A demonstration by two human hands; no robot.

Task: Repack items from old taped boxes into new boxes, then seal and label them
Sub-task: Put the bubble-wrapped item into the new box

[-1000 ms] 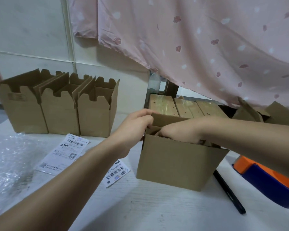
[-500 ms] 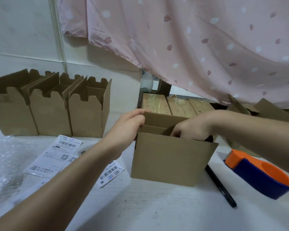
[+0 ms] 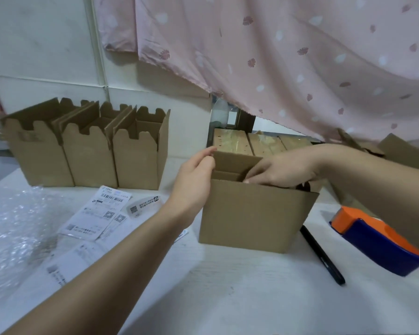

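Left hand (image 3: pixel 194 182) reaches forward, fingers curled round left edge of box (image 3: pixel 252 218). Right hand (image 3: pixel 284 171) lies palm-down over the opening, fingers (image 3: pixel 253 176) straight and together, tips on inner flap (image 3: pixel 226 176).

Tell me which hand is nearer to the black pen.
Right. The right hand lies over the open cardboard box beside the black pen; the left hand grips the box's left side.

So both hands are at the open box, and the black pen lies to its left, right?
Not quite. The head view shows the pen lying right of the box, between it and the tape dispenser. The left hand and right hand are indeed at the box.
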